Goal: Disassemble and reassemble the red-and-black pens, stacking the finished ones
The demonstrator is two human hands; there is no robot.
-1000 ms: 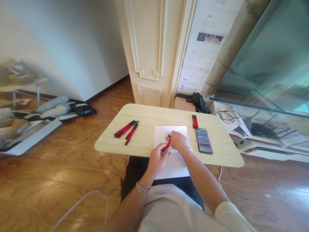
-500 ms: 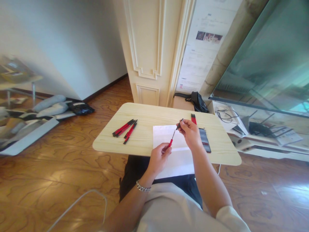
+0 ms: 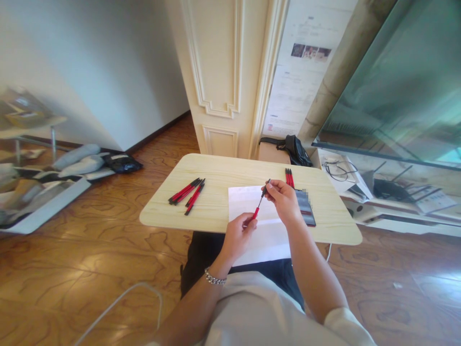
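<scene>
Above the white paper (image 3: 264, 238), my left hand (image 3: 240, 234) is closed on the red barrel (image 3: 255, 214) of a pen, most of it hidden in the fingers. My right hand (image 3: 283, 199) pinches the pen's black end piece (image 3: 265, 189) between thumb and fingers. A thin refill (image 3: 260, 201) runs between the two parts, its lower end at the barrel's mouth. Several red-and-black pens (image 3: 184, 191) lie in a loose bunch on the table left of the paper. More red pens (image 3: 289, 178) lie side by side beyond my right hand.
The light wooden table (image 3: 212, 169) stands over my lap. A dark, flat phone-like object (image 3: 306, 211) lies right of the paper. Behind the table are a black bag (image 3: 297, 150) and a cabinet with cables (image 3: 336, 168). An open box of things (image 3: 46, 204) sits on the floor at left.
My right hand has moved slightly down and left, bringing the black piece closer to the red barrel. Less of the refill shows between them. The left hand keeps its hold.
</scene>
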